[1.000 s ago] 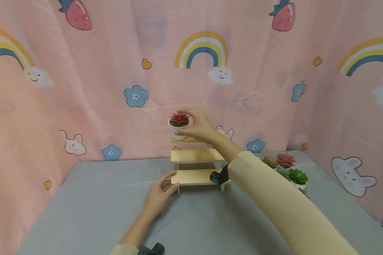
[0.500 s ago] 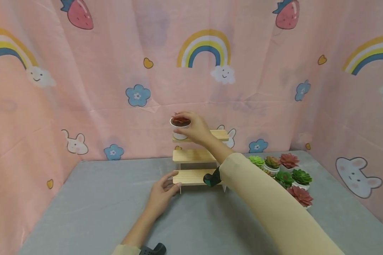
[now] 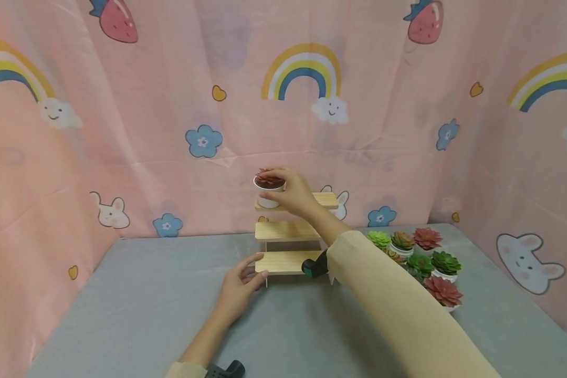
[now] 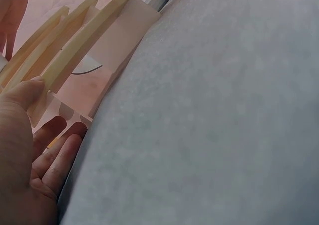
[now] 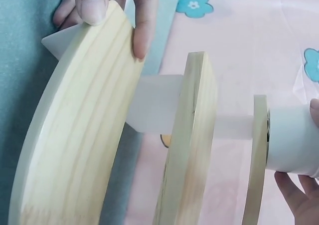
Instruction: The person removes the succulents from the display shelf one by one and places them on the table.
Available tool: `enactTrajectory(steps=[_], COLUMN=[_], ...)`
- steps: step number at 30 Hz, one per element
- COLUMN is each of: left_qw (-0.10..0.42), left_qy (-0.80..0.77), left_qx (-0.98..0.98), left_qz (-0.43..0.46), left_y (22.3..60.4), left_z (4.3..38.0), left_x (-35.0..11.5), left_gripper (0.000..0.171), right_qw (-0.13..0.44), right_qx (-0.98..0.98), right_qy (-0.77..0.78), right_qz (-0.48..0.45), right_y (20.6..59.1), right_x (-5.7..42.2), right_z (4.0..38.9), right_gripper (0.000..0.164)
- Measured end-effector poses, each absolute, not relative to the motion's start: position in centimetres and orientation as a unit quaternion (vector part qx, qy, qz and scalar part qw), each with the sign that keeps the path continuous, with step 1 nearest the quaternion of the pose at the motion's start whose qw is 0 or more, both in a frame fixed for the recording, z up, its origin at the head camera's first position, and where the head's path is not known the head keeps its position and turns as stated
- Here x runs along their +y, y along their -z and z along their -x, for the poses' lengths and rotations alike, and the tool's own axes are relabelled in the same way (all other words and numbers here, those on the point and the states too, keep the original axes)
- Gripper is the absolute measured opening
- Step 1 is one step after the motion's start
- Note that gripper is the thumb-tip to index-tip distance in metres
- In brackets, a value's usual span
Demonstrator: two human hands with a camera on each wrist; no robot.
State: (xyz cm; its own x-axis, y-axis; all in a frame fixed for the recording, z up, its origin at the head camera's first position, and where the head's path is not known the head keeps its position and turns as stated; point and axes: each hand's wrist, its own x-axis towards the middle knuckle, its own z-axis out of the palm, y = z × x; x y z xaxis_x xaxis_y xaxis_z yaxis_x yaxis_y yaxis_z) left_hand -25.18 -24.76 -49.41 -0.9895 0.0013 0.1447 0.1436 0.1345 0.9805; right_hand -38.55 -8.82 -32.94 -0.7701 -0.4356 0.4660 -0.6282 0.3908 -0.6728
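A three-step wooden plant stand [image 3: 283,262] stands near the back of the table. My left hand [image 3: 236,289] grips the left end of its lowest board, thumb [image 4: 32,88] on the front edge and index finger behind. On the left end of the top board is a white pot [image 3: 266,198] with a red artificial succulent [image 3: 269,180]. My right hand [image 3: 296,193] holds this pot from its right side, thumb in front and fingers over the rim, partly covering the leaves. In the right wrist view the pot's base [image 5: 279,140] meets the top board [image 5: 258,150].
Several potted succulents, including a red one [image 3: 443,292] and a dark green one [image 3: 446,262], stand at the table's right, partly behind the right sleeve [image 3: 387,283]. A pink printed cloth [image 3: 160,173] hangs behind the grey table [image 3: 146,294].
My right fingers have come down over the rim and leaves, and the pot has shifted slightly right on the top board. The right forearm has moved left, uncovering more succulents. My left hand stays put.
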Motion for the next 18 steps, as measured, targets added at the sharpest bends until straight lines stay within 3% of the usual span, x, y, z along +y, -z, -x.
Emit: enactTrajectory(steps=[9,18], left_qw=[0.064,0.072], left_qy=[0.64,0.627], left_qx=[-0.764,-0.774], left_qz=[0.054,0.044], left_y=[49.5,49.5], left_z=[25.2,25.0], left_x=[-24.4,-24.5], left_gripper=[0.048,0.048], right_qw=[0.108,0.113], right_qx=[-0.839,-0.851], right_qy=[-0.434,-0.422], right_qz=[-0.31,-0.291], right_y=[32.9,33.2], right_x=[-5.7,-0.9], right_z=[36.3,31.6], right_gripper=[0.04,0.044])
